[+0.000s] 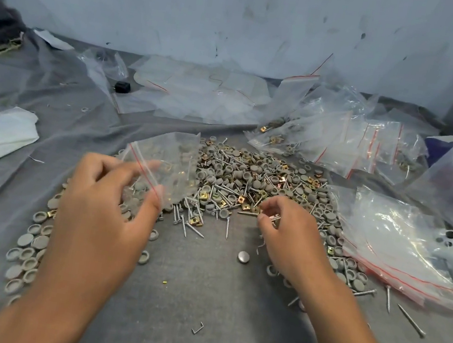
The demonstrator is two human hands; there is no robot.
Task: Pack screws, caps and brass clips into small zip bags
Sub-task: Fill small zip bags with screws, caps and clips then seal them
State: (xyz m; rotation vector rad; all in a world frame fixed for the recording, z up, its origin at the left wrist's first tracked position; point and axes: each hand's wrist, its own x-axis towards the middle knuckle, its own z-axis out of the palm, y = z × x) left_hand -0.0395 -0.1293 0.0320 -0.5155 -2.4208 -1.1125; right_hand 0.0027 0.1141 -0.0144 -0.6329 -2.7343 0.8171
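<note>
Two hands at a heap of fasteners, one with a bag, one picking.

The left hand [109, 203] pinches a small clear zip bag [169, 162] by its red-striped mouth between thumb and fingers, holding it raised over the near-left edge of the heap; this grip is grasping the bag. The right hand [288, 234] has its fingers curled at the heap's near edge, pinching what looks like a few screws, though the fingers partly hide them. The heap of grey caps, screws and brass clips [259, 182] lies on the grey-clothed bench [199, 300]. More caps [27, 243] trail left. Filled bags [339, 142] lie far right, empty bags [199, 93] behind.
</note>
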